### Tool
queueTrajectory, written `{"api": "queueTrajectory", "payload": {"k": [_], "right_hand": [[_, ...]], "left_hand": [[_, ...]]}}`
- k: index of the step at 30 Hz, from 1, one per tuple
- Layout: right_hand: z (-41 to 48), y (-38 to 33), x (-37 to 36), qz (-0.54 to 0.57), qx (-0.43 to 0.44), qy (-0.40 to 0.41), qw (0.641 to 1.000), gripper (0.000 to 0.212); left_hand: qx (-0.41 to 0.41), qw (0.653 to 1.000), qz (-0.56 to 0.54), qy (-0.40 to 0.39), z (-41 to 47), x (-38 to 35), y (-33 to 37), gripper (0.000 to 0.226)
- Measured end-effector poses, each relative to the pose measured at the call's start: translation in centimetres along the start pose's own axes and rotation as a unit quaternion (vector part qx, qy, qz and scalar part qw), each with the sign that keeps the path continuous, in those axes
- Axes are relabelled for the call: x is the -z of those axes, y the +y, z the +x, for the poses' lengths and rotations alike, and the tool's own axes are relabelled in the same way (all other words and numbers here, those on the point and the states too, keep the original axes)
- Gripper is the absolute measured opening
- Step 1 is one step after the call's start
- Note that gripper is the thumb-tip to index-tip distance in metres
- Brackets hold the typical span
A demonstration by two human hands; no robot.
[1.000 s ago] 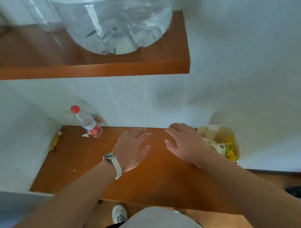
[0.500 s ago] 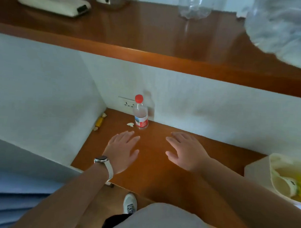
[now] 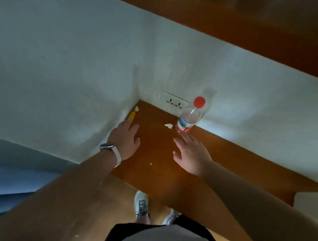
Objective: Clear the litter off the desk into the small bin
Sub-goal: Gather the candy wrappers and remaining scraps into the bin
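Observation:
A yellow wrapper (image 3: 132, 114) lies in the desk's far left corner against the side wall. My left hand (image 3: 126, 139), with a watch on its wrist, hovers flat and open just short of that wrapper. A white scrap (image 3: 168, 125) lies next to a clear bottle with a red cap (image 3: 189, 116) at the back wall. My right hand (image 3: 191, 155) is spread open, empty, just in front of the bottle. A tiny yellow crumb (image 3: 151, 164) lies between my hands. Only a corner of the pale small bin (image 3: 308, 200) shows at the right edge.
The wooden desk (image 3: 235, 166) sits in a white-walled nook under a wooden shelf (image 3: 269, 32). A wall socket (image 3: 174, 102) is behind the bottle. My shoes (image 3: 141, 206) stand on the floor below the desk's front edge.
The view has swung left, so the bin has slid almost out at the right. Both hands have moved toward the left corner; the left one now nearly reaches the yellow wrapper.

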State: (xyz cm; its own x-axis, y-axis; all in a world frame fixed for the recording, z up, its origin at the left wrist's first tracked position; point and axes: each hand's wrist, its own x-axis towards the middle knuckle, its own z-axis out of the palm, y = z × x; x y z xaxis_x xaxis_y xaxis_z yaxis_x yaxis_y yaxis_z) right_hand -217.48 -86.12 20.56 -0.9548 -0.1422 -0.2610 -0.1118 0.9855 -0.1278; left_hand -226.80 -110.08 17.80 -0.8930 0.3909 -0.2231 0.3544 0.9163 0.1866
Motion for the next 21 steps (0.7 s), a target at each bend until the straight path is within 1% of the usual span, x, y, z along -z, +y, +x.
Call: {"api": "queueTrajectory", "payload": {"k": [7, 12, 15, 18, 21], "right_hand": [[5.9, -1.8, -1.9, -0.018, 0.01, -0.033, 0.999, 0.055], [9.5, -1.8, -3.3, 0.014, -0.055, -0.053, 0.997, 0.062], [10.8, -1.8, -4.3, 0.072, -0.105, -0.073, 0.989, 0.064], [11.2, -1.5, -4.9, 0.081, -0.116, -0.059, 0.988, 0.061], [10.6, -0.9, -5.4, 0.048, -0.079, -0.024, 0.995, 0.05]], "left_hand": [[0.041, 0.998, -0.041, -0.006, 4.9, -2.5, -0.8, 0.056], [0.043, 0.997, -0.056, 0.008, 6.2, -4.6, -0.7, 0.053], [0.035, 0.997, -0.056, 0.031, 6.2, -5.3, -1.3, 0.045], [0.019, 0.997, -0.052, 0.058, 6.0, -5.8, -1.9, 0.037], [0.01, 0.994, -0.067, 0.086, 6.2, -6.0, -1.8, 0.027]]}}
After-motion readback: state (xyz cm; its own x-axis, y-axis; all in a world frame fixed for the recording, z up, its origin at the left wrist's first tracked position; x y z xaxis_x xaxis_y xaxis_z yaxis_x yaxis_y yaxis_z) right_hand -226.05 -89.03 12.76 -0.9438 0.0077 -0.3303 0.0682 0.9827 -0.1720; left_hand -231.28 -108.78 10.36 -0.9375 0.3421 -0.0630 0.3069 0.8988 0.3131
